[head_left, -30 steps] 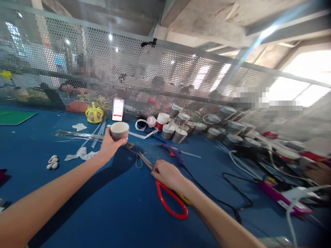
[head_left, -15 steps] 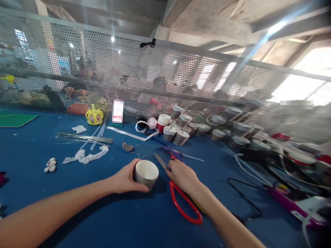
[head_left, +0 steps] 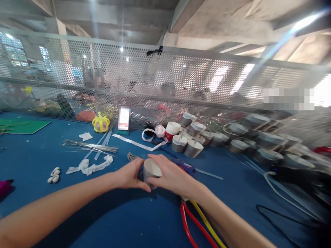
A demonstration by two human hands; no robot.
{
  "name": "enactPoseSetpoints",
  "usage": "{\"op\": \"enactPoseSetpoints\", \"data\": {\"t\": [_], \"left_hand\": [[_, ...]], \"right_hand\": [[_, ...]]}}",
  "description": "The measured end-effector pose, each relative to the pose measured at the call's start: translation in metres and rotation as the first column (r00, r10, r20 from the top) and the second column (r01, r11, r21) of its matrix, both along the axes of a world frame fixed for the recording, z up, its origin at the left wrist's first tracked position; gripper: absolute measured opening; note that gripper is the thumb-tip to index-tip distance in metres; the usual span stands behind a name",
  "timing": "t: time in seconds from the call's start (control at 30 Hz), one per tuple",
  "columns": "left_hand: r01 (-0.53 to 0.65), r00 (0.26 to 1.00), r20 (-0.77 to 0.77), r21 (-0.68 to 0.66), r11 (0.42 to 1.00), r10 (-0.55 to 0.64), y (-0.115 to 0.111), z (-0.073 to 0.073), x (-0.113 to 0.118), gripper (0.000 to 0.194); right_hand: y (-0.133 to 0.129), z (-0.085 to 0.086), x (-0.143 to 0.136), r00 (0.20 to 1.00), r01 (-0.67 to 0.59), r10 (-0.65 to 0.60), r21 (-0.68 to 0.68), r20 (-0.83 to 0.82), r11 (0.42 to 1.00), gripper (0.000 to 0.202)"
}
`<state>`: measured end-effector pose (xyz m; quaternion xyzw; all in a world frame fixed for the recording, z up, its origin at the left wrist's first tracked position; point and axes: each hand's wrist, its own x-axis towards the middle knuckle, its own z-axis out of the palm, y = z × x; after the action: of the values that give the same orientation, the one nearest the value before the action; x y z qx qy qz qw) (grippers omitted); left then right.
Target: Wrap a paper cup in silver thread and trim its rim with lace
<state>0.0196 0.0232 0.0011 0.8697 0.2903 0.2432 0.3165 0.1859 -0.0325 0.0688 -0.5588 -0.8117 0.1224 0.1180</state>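
A small grey cup with a pale inside [head_left: 152, 168] is held between both hands over the blue table. My left hand [head_left: 130, 175] wraps its left side, with the thumb low at the front. From the right, my right hand [head_left: 168, 174] grips the cup, its fingers over the far rim and its thumb at the near rim. Red-handled scissors [head_left: 184, 220] lie under my right forearm, their blades hidden. Beside them is a yellow handle [head_left: 205, 220]. A blue glue gun [head_left: 182, 164] lies partly hidden behind my right hand.
Grey cups [head_left: 193, 148] are piled at the back right before a perforated screen [head_left: 124, 75]. White ribbon [head_left: 131, 142], wires [head_left: 90, 145], white lace [head_left: 89, 167], a yellow crown-shaped piece [head_left: 100, 124] and a phone [head_left: 124, 119] lie behind and left. Black cable [head_left: 279, 220] runs at right.
My right hand has left the scissors and moved left onto the cup. My left hand still holds the cup. The view has shifted, and the scissors now appear lower in it.
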Motion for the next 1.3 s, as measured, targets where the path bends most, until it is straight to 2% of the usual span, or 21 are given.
{"op": "enactPoseSetpoints", "data": {"t": [0.07, 0.13, 0.23, 0.27, 0.37, 0.47, 0.6, 0.67, 0.73, 0.83, 0.93, 1.03, 1.2, 1.3], "left_hand": [[-0.089, 0.982, -0.144, 0.222, 0.971, 0.123, 0.014, 0.003, -0.005, 0.075], [-0.169, 0.898, -0.323, 0.371, 0.913, 0.297, 0.026, 0.003, -0.007, 0.064], [-0.163, 0.852, -0.411, 0.380, 0.911, 0.324, 0.035, -0.005, -0.004, 0.025], [-0.157, 0.848, -0.423, 0.377, 0.913, 0.320, 0.035, -0.007, -0.004, 0.019], [-0.162, 0.831, -0.445, 0.381, 0.910, 0.334, 0.038, -0.008, -0.005, 0.019], [-0.227, 0.823, -0.408, 0.403, 0.886, 0.396, 0.049, 0.006, -0.010, 0.017], [-0.376, 0.811, -0.259, 0.456, 0.806, 0.524, 0.078, 0.043, -0.011, 0.022], [-0.413, 0.820, -0.182, 0.468, 0.781, 0.542, 0.090, 0.062, -0.008, 0.025], [-0.419, 0.838, -0.126, 0.475, 0.774, 0.531, 0.097, 0.073, -0.003, 0.028], [-0.388, 0.863, -0.118, 0.468, 0.794, 0.491, 0.096, 0.069, 0.002, 0.032], [-0.253, 0.896, -0.241, 0.413, 0.875, 0.373, 0.087, 0.053, 0.001, 0.029], [-0.166, 0.896, -0.329, 0.376, 0.912, 0.298, 0.080, 0.052, -0.014, 0.054], [-0.277, 0.802, -0.424, 0.362, 0.890, 0.422, 0.063, 0.076, -0.058, 0.026], [-0.300, 0.727, -0.542, 0.302, 0.905, 0.422, 0.046, 0.072, -0.078, 0.021]], "right_hand": [[0.020, 0.004, 0.005, 0.999, 0.040, -0.042, 0.089, 0.011, 0.995, 0.070], [0.044, 0.005, 0.009, 0.997, 0.072, -0.077, 0.165, 0.023, 0.984, 0.072], [0.076, -0.001, 0.010, 0.993, 0.107, -0.114, 0.180, 0.026, 0.978, 0.074], [0.083, -0.004, 0.010, 0.993, 0.112, -0.119, 0.179, 0.026, 0.978, 0.073], [0.093, -0.012, 0.010, 0.994, 0.101, -0.107, 0.181, 0.025, 0.978, 0.074], [0.090, -0.012, 0.011, 0.996, 0.081, -0.088, 0.195, 0.025, 0.977, 0.071], [0.076, -0.001, 0.009, 0.997, 0.069, -0.077, 0.206, 0.031, 0.976, 0.068], [0.066, 0.005, 0.005, 0.997, 0.052, -0.061, 0.198, 0.038, 0.979, 0.068], [0.054, 0.008, 0.000, 0.999, 0.028, -0.034, 0.171, 0.037, 0.985, 0.068], [0.038, 0.005, -0.008, 1.000, -0.002, 0.000, 0.126, 0.018, 0.992, 0.068], [0.027, -0.006, -0.015, 0.999, -0.053, 0.053, 0.091, -0.004, 0.994, 0.064], [0.020, -0.017, -0.020, 0.995, -0.095, 0.096, 0.023, -0.027, 0.995, 0.064], [0.008, -0.023, -0.023, 0.993, -0.120, 0.120, 0.017, -0.022, 0.993, 0.075], [0.005, -0.016, -0.021, 0.989, -0.132, 0.128, -0.043, -0.069, 0.990, 0.078]]}}
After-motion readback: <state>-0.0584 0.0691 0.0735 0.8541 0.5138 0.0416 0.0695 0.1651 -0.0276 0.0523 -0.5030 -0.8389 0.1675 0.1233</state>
